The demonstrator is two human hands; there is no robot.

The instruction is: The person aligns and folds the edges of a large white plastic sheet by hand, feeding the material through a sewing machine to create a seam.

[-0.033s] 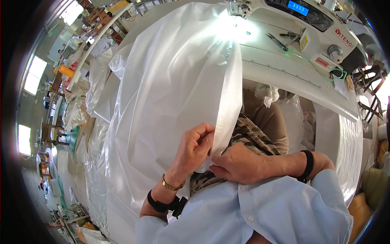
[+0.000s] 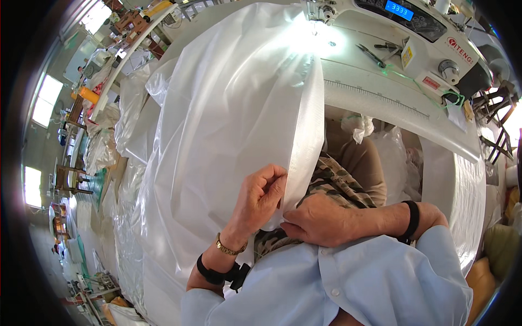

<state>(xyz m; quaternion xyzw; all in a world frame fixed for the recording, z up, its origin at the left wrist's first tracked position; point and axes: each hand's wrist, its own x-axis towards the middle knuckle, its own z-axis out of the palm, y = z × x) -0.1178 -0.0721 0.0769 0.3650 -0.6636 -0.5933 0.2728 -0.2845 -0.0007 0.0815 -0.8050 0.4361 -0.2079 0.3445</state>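
Head view shows us both hands gathered at the near end of a sheet of translucent white fabric (image 2: 228, 125) that runs away from us across the white bench (image 2: 380, 103) to the sewing machine (image 2: 413, 32). Our left hand (image 2: 260, 202) is closed, its fingertips (image 2: 276, 175) pinching the folded, ribbed hem (image 2: 304, 141) of the fabric; our right hand (image 2: 321, 220) lies just beside it, knuckles up, its fingers pressed together on the hem's lower end, though we cannot quite tell how much cloth it grips. The two hands nearly touch. On the machine's white body we see a small blue lit display (image 2: 399, 10) at the top, a yellow rectangular label (image 2: 406, 56) lower down, a red label (image 2: 430, 82) near a round grey knob (image 2: 448, 68), and red lettering at the right end. A printed ruler strip (image 2: 375, 96) follows the bench's front edge. Small snips (image 2: 371, 54) lie on the bench beside the bright needle light.
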